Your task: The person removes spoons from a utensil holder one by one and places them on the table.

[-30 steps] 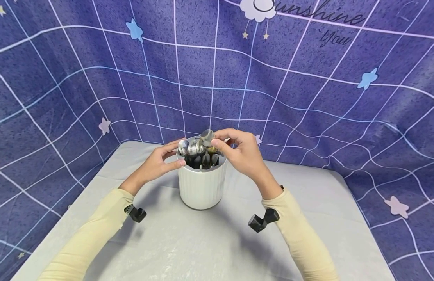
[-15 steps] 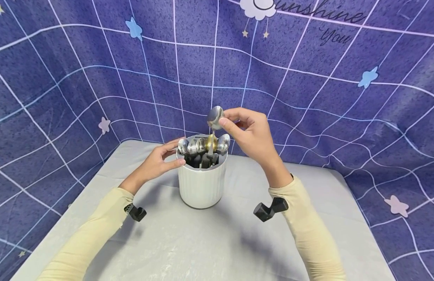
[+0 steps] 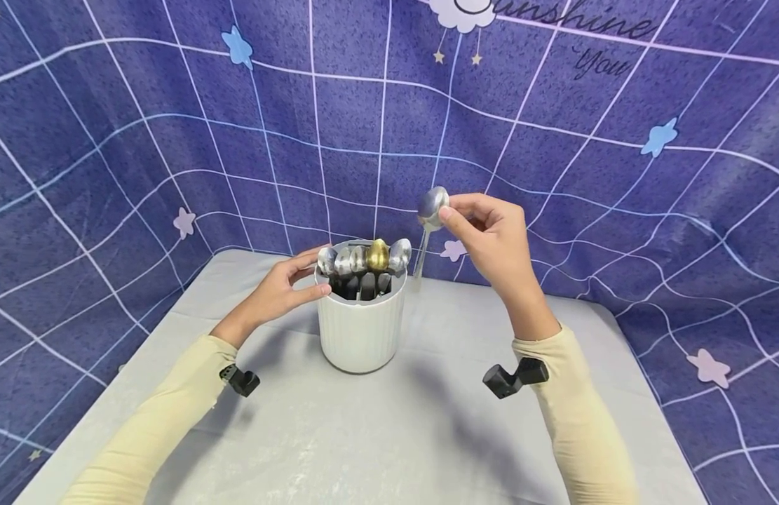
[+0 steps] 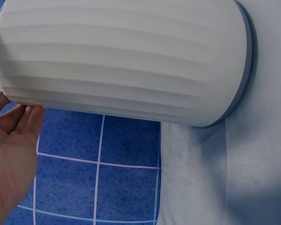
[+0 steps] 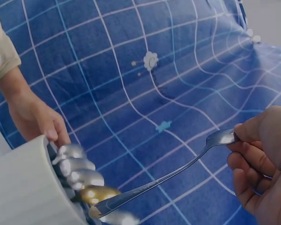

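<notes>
With the right-hand grip [image 3: 495, 240] pinching a spoon [image 3: 432, 208] by its bowl at 2 o'clock from the canister [image 3: 360, 340], best carry the handle [image 3: 421, 254] wide of the other spoons [image 3: 378, 255], the relaxed left-hand grip [image 3: 275, 291] bracing the canister at 9 o'clock.

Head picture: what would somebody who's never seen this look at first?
Probably the gold spoon, shining among silver spoons in the white ribbed canister. Next, maybe the single silver spoon held up, bowl on top, in the person's right grip, to the right of the canister. Behind everything is a big violet-blue cloth with grid lines and stars.
</notes>
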Demonstrator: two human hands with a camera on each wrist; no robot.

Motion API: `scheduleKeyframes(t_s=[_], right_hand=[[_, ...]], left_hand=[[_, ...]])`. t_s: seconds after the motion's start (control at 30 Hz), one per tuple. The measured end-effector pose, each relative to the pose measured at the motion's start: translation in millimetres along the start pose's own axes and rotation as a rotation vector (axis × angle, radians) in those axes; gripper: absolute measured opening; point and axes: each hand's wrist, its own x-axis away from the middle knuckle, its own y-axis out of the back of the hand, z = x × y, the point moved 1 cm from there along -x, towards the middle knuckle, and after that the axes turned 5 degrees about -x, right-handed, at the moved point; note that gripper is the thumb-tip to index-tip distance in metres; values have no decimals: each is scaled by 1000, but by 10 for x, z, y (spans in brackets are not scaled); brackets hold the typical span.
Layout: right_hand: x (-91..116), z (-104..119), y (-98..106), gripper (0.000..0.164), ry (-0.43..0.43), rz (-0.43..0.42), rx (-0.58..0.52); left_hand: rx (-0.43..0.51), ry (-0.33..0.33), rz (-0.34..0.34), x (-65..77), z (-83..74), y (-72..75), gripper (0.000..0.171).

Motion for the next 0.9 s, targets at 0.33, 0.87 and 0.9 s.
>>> scheduleKeyframes(t_s=[0.33, 0.87, 0.9], right_hand=[[119, -285, 180, 19, -142, -41, -25], [319, -924, 280, 29, -401, -79, -66], [333, -957, 280, 29, -413, -80, -71]], left_hand=[[5, -6, 6, -10, 15, 4, 57], [20, -9, -11, -3, 13, -1, 58], [21, -10, -11, -4, 15, -4, 58]])
